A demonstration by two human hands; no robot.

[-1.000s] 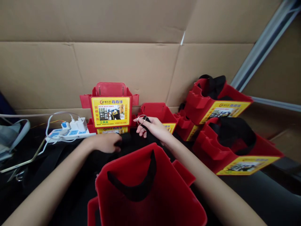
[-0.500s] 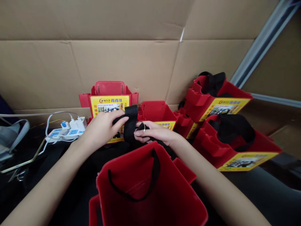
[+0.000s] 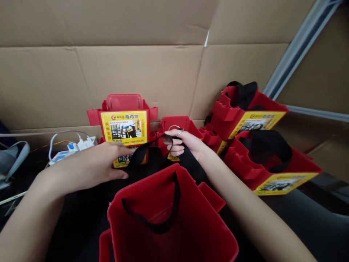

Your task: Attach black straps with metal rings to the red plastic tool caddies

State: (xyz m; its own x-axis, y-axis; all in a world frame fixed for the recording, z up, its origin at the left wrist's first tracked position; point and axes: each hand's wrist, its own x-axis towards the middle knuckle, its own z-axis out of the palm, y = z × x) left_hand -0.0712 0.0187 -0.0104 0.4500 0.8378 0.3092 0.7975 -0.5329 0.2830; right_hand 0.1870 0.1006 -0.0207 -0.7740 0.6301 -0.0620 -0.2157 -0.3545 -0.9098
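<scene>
My right hand (image 3: 188, 143) is closed on a black webbing strap (image 3: 140, 154), pinching it above the far rim of a red plastic tool box (image 3: 212, 229). A thin metal ring (image 3: 174, 127) shows at these fingers; whether it is held or worn I cannot tell. My left hand (image 3: 89, 165) is at the strap's left side, thumb and fingers apart, with no clear grip on it. The red box stands open towards me, and a black strap loop (image 3: 160, 228) hangs inside through its back wall.
Behind my hands stand stacked red boxes with yellow labels (image 3: 124, 127). More boxes with black straps (image 3: 286, 183) are at the right. A power strip (image 3: 61, 156) with plugs and white cables lies at the left. A cardboard wall (image 3: 136, 76) closes off the back.
My left hand has moved left and towards me, its fingers opening from the strap. My right hand has risen slightly, and the strap now stretches leftward from it. The view has shifted slightly.
</scene>
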